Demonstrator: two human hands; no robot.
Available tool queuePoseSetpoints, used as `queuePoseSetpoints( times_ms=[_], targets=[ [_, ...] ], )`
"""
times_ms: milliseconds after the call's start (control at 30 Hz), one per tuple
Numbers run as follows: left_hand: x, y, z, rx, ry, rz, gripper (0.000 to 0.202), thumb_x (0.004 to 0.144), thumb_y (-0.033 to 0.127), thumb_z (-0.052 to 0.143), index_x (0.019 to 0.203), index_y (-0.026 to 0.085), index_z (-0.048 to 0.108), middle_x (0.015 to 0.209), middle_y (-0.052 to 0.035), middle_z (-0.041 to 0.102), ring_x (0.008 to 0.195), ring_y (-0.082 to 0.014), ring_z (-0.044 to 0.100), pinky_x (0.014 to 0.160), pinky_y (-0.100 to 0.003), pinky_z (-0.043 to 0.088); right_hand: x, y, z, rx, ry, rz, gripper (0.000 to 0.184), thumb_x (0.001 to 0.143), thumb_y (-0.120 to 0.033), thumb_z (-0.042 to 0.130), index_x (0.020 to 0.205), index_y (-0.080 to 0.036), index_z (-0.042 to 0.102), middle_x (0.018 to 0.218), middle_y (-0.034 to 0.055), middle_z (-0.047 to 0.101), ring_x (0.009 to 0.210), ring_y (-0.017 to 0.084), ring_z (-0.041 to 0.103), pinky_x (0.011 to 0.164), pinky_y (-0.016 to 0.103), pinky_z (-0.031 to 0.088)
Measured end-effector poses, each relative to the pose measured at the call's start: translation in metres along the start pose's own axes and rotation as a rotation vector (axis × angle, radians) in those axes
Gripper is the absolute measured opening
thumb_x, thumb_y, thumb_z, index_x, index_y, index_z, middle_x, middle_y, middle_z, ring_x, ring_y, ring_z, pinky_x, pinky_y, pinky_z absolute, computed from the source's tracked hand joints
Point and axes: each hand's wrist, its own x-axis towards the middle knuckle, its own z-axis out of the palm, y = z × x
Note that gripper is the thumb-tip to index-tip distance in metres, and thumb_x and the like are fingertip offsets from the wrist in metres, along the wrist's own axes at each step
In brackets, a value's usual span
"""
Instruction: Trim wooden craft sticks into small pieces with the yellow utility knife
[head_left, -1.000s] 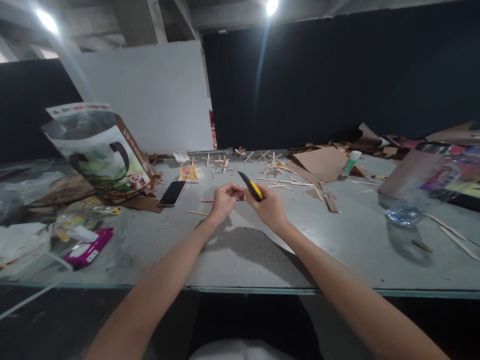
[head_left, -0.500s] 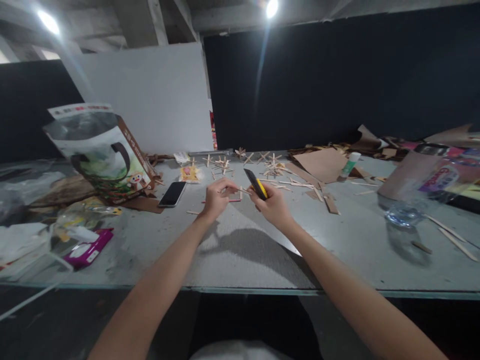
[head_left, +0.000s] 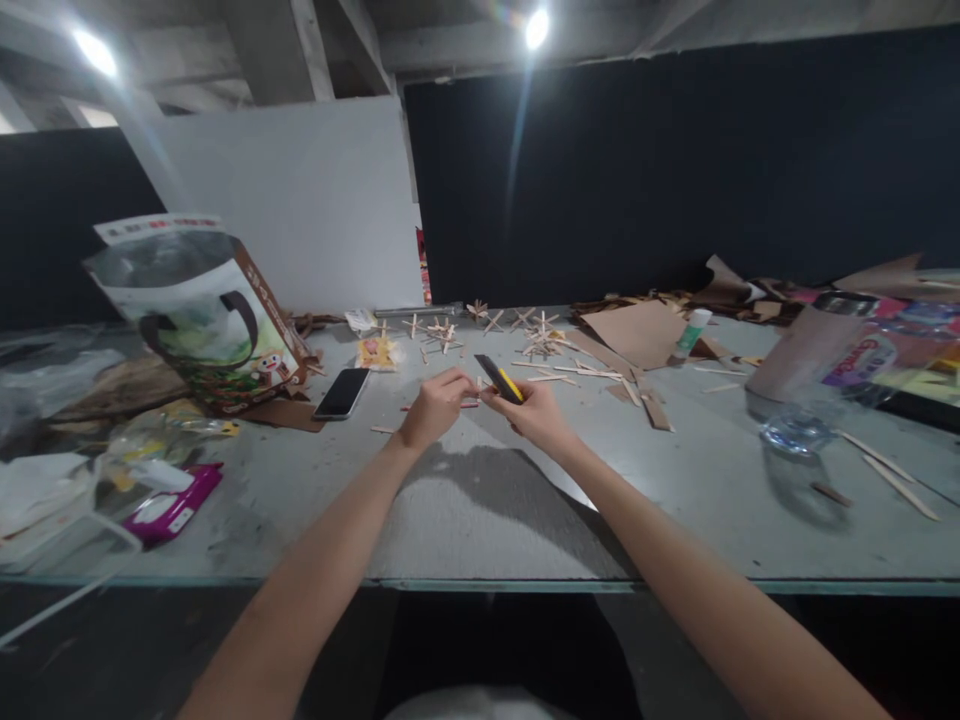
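Note:
My right hand [head_left: 534,416] is closed round a yellow and black utility knife [head_left: 500,379], whose dark tip points up and to the left. My left hand [head_left: 433,405] is pinched on a thin wooden stick [head_left: 471,384] right beside the knife. Both hands meet above the middle of the grey table [head_left: 480,520]. A red-tipped stick [head_left: 466,404] lies on the table just beyond them.
A black phone [head_left: 342,392] lies left of the hands, beside a printed carton [head_left: 202,310]. Small stick crosses [head_left: 442,330] and loose sticks [head_left: 570,372] lie behind. Brown cardboard [head_left: 637,330], a glue stick [head_left: 691,332] and a clear bottle [head_left: 840,370] are right; a pink packet [head_left: 169,492] left.
Both hands have shifted slightly left and lower in view, staying together. The knife has tilted flatter, its tip nearer my left fingers. The camera has dipped a little.

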Motion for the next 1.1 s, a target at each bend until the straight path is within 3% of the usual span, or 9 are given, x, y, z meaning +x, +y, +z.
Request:
queuePoseSetpoints(
  times_ms=[167, 467, 833, 1100],
  targets=[
    [-0.002, -0.003, 0.004, 0.034, -0.022, -0.001, 0.023, 0.097, 0.02, 0.059, 0.081, 0.022, 0.074, 0.088, -0.0078, 0.071, 0.083, -0.0203, 0.069, 0.08, -0.034, 0.058, 0.002, 0.006, 0.003, -0.079, 0.041, -0.048, 0.036, 0.07, -0.052, 0.071, 0.071, -0.016, 0.072, 0.055, -0.0041, 0.048, 0.053, 0.012, 0.041, 0.053, 0.026, 0.031],
    [-0.002, -0.004, 0.005, 0.005, -0.04, -0.014, 0.022, 0.094, 0.016, 0.063, 0.075, 0.022, 0.072, 0.085, -0.0067, 0.07, 0.081, -0.0197, 0.069, 0.08, -0.031, 0.057, 0.006, 0.01, 0.002, -0.107, 0.039, -0.029, 0.034, 0.069, -0.051, 0.072, 0.064, -0.018, 0.065, 0.053, -0.0047, 0.043, 0.057, 0.012, 0.038, 0.053, 0.026, 0.024],
    [-0.003, -0.006, 0.004, 0.033, -0.138, 0.049, 0.024, 0.095, 0.014, 0.057, 0.081, 0.022, 0.074, 0.087, -0.0061, 0.068, 0.08, -0.0175, 0.065, 0.078, -0.028, 0.055, 0.004, 0.012, -0.005, 0.059, -0.146, 0.206, 0.048, 0.063, -0.061, 0.085, 0.071, -0.021, 0.061, 0.042, -0.0107, 0.036, 0.037, 0.008, 0.031, 0.036, 0.023, 0.024],
    [-0.003, 0.0, 0.002, 0.218, -0.146, 0.271, 0.03, 0.096, 0.003, 0.049, 0.09, 0.021, 0.073, 0.095, -0.0065, 0.07, 0.09, -0.0166, 0.068, 0.083, -0.028, 0.056, 0.004, 0.017, -0.011, 0.224, -0.3, 0.31, 0.059, 0.058, -0.065, 0.09, 0.067, -0.024, 0.049, 0.046, -0.0119, 0.032, 0.04, 0.005, 0.023, 0.036, 0.021, 0.018]
  ],
)
